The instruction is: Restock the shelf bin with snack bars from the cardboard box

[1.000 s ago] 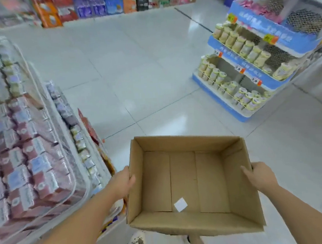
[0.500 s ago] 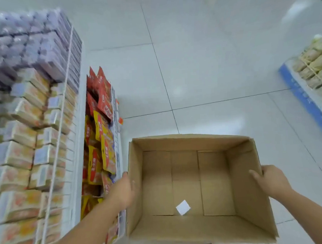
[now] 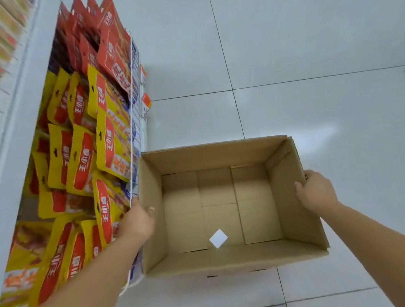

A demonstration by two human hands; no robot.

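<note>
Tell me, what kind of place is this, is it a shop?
Most likely a shop, such as a small supermarket. Yellow and red snack packets fill a wire shelf bin with price tags on its front, above a tiled floor. A person's left hand and right hand hold an empty cardboard box.

A shop: packaged snack pouches [image 3: 82, 146] fill a wire-fronted shelf [image 3: 133, 124] with price tags [image 3: 146, 104].

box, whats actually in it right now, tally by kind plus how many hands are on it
snack bars in the box: 0
white paper squares on the box floor: 1
hands on the box walls: 2, left hand and right hand
total: 3
</note>
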